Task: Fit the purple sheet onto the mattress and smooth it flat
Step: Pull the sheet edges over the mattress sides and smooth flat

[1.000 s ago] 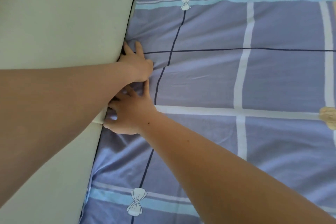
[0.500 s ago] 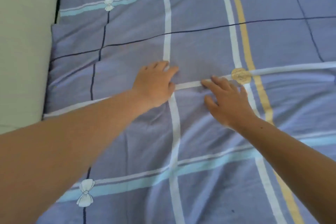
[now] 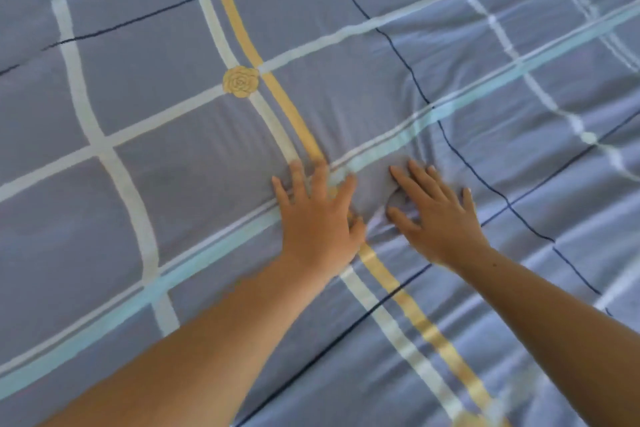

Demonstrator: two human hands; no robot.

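Both hands lay flat with fingers spread, grasping nothing: left hand [image 3: 318,218] and right hand [image 3: 436,218] pressed the sheet [image 3: 173,135]; creases [image 3: 554,239] lay rightward, nearest the right hand.

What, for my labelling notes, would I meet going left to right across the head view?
Broad white stripe → yellow rose → left hand → right hand, all on the purple sheet.
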